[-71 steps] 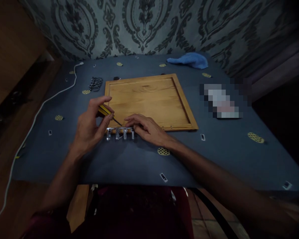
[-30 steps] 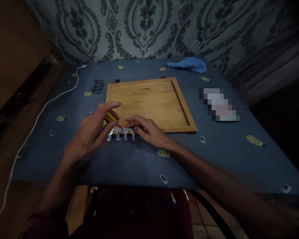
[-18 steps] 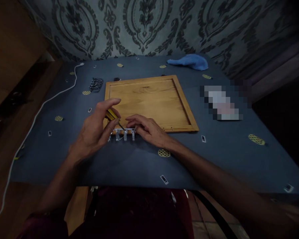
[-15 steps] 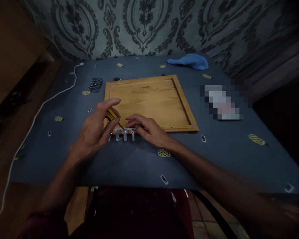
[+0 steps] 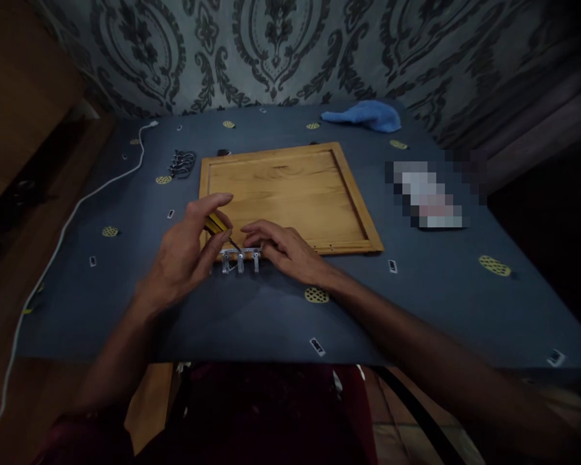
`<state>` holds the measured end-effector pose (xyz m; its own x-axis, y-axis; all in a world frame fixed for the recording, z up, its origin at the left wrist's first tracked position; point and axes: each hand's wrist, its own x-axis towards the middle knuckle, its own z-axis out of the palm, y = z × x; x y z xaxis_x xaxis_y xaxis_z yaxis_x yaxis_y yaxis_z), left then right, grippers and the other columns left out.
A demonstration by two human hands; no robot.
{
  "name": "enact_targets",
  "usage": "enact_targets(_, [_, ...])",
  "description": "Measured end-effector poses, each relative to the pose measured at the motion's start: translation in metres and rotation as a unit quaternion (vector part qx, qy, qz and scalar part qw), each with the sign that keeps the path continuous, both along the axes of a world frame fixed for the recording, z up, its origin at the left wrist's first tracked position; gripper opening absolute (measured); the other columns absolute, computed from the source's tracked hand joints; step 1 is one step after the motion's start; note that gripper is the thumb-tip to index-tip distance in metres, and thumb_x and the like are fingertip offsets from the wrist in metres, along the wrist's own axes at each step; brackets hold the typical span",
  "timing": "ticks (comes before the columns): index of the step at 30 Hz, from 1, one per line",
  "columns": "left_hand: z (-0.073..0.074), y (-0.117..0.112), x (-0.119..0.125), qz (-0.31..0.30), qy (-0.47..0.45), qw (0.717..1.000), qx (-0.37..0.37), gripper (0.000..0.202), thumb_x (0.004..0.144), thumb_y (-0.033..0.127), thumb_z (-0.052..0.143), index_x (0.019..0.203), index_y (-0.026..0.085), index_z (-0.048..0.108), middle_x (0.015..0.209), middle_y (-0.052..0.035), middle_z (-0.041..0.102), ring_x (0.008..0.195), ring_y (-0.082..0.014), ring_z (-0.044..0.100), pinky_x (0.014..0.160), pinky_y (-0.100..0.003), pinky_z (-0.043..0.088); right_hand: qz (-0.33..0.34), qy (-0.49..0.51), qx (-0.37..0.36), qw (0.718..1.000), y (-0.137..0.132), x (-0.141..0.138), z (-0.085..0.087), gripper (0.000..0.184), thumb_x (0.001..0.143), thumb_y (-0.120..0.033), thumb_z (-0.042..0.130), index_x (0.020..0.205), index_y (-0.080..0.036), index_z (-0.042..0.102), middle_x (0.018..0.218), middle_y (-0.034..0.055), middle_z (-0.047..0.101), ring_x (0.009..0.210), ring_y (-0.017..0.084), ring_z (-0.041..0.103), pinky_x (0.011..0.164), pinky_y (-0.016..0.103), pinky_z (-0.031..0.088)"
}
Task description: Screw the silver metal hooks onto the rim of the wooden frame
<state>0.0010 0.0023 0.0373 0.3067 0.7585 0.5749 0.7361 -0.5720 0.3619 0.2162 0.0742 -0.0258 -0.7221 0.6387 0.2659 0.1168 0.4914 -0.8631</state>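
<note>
My left hand [image 5: 181, 252] is closed round the yellow and black handle of a screwdriver [image 5: 215, 224]. The screwdriver slants down to the right, and its tip meets a metal hook strip [image 5: 241, 259] with several hooks hanging from it. This strip lies along the front edge of a framed wooden panel [image 5: 290, 194], near its left corner. My right hand [image 5: 288, 252] rests at the strip's right end, thumb and fingers bent and pressed against it, partly over the panel's edge. The screw under the tip is too small to make out.
Several dark metal hooks [image 5: 182, 164] lie in a bunch behind the panel's left corner. A white cable [image 5: 104, 187] runs down the table's left side. At the back lies a blue cloth [image 5: 368, 116]; a blurred-out object [image 5: 428, 197] is to the right on the patterned tablecloth [image 5: 252, 323].
The whole view has shifted slightly, so everything on the table sits a little further left and up. Both hands keep nearly the same pose, the screwdriver still on the strip.
</note>
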Motion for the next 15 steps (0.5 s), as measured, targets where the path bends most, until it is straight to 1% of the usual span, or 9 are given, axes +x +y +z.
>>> enact_targets(3, [0.0004,-0.0009,0.0003,0.015,0.006,1.0,-0.009,0.047,0.1,0.018,0.056,0.143,0.028,0.041,0.108,-0.0016,0.068,0.089,-0.0134,0.068,0.079,-0.026,0.058,0.001,-0.001,0.001,1.0,0.0002,0.0001,0.0002,0.043,0.088,-0.01,0.041,0.127,-0.018,0.056,0.108,0.0085,0.075,0.1,0.02,0.071,0.084,0.037,0.055])
enact_targets(10, [0.0004,0.0018,0.0022,-0.012,0.011,0.999,0.028,0.043,0.1,0.021,0.057,0.141,0.026,0.043,0.104,-0.0025,0.069,0.087,-0.015,0.07,0.076,-0.029,0.059,0.0,-0.009,0.001,1.0,0.0011,-0.0002,-0.0015,0.045,0.086,-0.008,0.042,0.128,-0.021,0.056,0.107,0.0066,0.075,0.099,0.019,0.07,0.085,0.037,0.053])
enact_targets(15, [0.0026,0.0014,0.0036,-0.006,0.023,0.999,0.021,0.04,0.101,0.019,0.056,0.139,0.024,0.044,0.105,-0.0029,0.069,0.087,-0.0137,0.07,0.077,-0.026,0.058,0.005,-0.014,0.016,1.0,0.001,0.0001,-0.0014,0.046,0.085,-0.007,0.042,0.128,-0.019,0.056,0.108,0.0071,0.075,0.101,0.019,0.07,0.083,0.036,0.052])
